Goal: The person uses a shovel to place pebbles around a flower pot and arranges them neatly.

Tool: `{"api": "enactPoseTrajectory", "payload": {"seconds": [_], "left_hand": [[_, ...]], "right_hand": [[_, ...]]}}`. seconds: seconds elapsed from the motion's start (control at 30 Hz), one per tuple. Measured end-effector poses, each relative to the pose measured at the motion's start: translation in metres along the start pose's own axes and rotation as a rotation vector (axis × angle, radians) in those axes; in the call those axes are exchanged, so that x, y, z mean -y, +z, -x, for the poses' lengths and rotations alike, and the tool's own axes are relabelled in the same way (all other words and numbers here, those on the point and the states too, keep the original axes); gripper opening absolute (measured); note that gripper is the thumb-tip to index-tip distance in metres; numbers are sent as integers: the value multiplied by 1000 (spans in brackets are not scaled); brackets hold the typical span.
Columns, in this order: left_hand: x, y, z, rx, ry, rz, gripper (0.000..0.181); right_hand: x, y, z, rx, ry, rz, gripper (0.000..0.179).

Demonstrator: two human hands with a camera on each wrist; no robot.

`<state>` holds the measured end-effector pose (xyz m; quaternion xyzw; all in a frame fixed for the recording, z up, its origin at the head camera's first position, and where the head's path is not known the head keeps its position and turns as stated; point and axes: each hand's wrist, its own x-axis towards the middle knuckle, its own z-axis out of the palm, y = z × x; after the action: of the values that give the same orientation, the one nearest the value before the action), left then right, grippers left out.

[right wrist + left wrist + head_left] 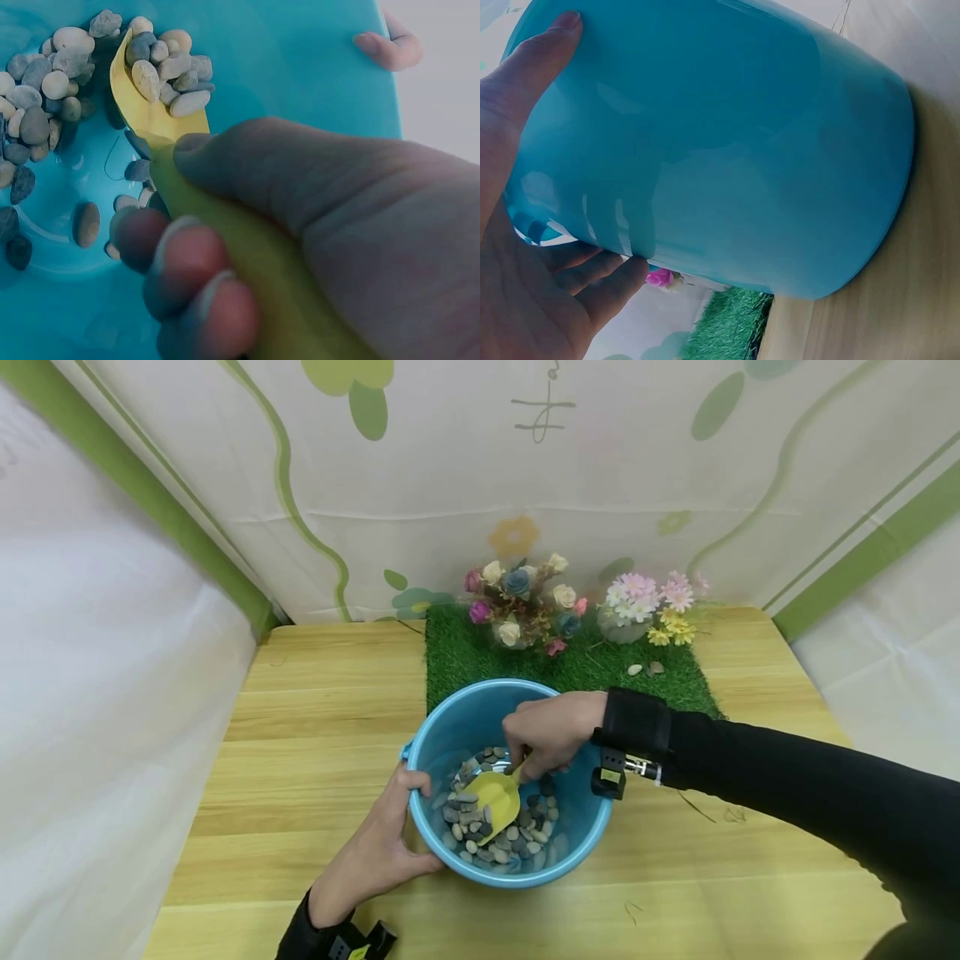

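Observation:
My right hand (551,731) grips the handle of a yellow scoop (497,800) inside a blue bucket (600,835). Several pebbles (176,69) lie on the scoop's blade, and many more grey, white and tan pebbles (517,847) cover parts of the bucket floor. At the bucket's left side, my left hand (382,835) holds the wall, one finger hooked over the rim. In the left wrist view its thumb (544,52) presses the outer wall, while the other fingers (615,289) reach round the far side.
Behind the bucket, a green artificial grass mat (457,652) lies on the wooden table (315,752). A mixed flower arrangement (525,602) and a vase of pink and yellow flowers (648,606) stand on it. Two small stones (635,669) rest near the vase. A patterned curtain (450,468) hangs behind.

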<state>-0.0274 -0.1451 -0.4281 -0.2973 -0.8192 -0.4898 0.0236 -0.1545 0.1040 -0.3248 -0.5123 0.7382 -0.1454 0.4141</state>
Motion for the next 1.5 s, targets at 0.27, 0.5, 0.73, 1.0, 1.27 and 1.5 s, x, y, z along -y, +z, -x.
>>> {"api": "enactPoseTrajectory", "payload": {"seconds": [0.27, 0.5, 0.73, 1.0, 1.27, 1.5], "left_hand": [[-1, 0, -1, 5, -1, 9, 71], [-1, 0, -1, 6, 0, 9, 70], [-1, 0, 0, 4, -5, -3, 70], [-1, 0, 1, 5, -22, -9, 68], [-2, -1, 2, 13, -43, -12, 66], [-3, -1, 2, 10, -41, -12, 68]], "right_hand": [[-1, -2, 4, -2, -25, -3, 30], [-2, -8, 9, 1, -83, -29, 25], [-3, -8, 13, 14, -110, -124, 21], [-5, -10, 19, 2, -167, -138, 18], [-3, -15, 39, -45, -205, -166, 19], [-4, -15, 62, -110, -181, -187, 21]]}}
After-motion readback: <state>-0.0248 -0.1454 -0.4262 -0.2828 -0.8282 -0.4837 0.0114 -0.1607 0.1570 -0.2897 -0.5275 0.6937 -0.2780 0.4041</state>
